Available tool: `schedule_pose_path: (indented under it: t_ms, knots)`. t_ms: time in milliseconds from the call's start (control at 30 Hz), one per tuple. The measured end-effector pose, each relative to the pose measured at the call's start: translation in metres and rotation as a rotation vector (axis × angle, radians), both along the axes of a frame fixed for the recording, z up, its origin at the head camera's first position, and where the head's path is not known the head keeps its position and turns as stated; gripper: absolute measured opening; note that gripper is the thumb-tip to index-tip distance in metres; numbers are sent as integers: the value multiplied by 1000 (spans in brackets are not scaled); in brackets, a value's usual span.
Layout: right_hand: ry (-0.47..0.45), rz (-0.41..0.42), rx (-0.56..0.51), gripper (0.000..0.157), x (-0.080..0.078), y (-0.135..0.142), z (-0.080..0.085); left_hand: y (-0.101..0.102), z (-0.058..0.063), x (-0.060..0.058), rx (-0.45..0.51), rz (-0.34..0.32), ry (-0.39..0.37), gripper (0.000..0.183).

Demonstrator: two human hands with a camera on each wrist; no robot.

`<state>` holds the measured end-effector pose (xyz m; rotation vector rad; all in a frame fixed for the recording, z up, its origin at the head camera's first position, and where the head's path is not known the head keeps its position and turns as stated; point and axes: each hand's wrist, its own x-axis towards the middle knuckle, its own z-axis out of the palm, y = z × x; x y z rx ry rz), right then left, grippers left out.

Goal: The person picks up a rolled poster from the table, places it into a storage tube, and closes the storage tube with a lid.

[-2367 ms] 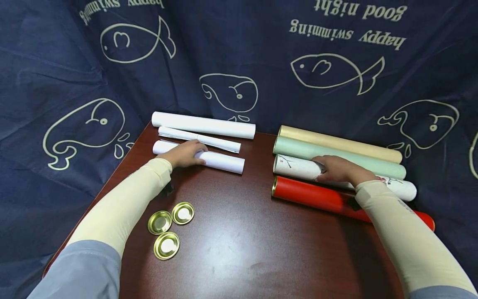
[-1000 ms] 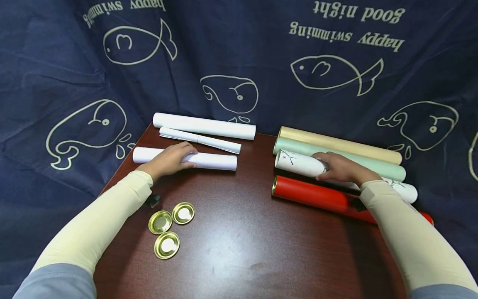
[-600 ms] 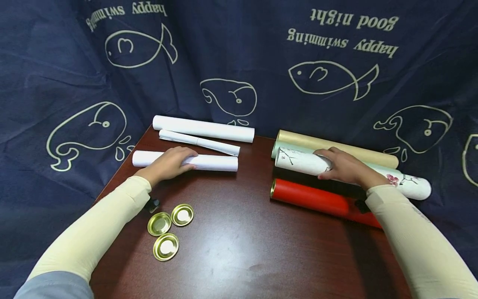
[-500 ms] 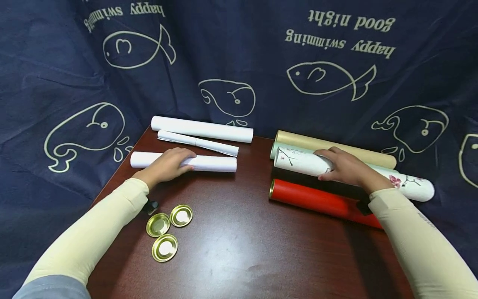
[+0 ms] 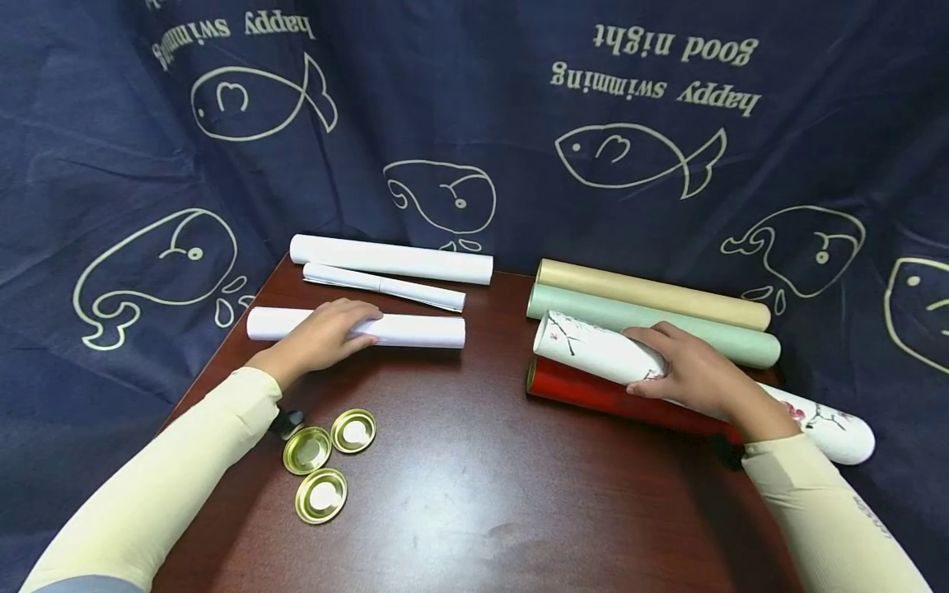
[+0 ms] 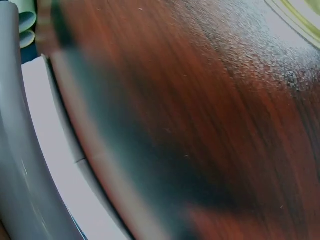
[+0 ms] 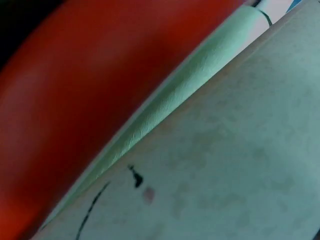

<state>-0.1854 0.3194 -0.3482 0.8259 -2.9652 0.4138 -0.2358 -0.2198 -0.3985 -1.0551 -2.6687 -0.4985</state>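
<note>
My left hand (image 5: 324,333) grips a white paper roll (image 5: 418,331) around its middle, thumb on the near side. In the left wrist view a greyish roll (image 6: 15,125) runs down the left edge. My right hand (image 5: 693,375) holds a white tube with a plum-blossom print (image 5: 600,350), raised and slanting over the red tube (image 5: 574,391), which it partly hides. From the right wrist, the printed tube (image 7: 225,160) fills the lower right beside the red tube (image 7: 100,75). Behind it lie a mint-green tube (image 5: 652,317) and a beige tube (image 5: 652,290).
A larger white roll (image 5: 389,257) and a thinner white roll (image 5: 385,286) lie at the back left. Several gold round lids, including a near one (image 5: 321,496), sit at the left of the brown table (image 5: 460,494). A dark blue printed cloth (image 5: 474,91) hangs behind.
The left hand has drawn its white roll left and nearer, away from the thin roll. The right hand has lifted the printed tube from between the green and red tubes and brought it nearer.
</note>
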Motion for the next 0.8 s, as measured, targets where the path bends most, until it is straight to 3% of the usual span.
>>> schedule_pose_path:
  t_ms: [200, 800]
  knots:
    - [127, 74, -23, 72, 9, -7, -14, 4, 13, 9, 3, -14, 40, 40]
    - [181, 141, -99, 76, 16, -19, -33, 25, 32, 42, 95, -125, 153, 38]
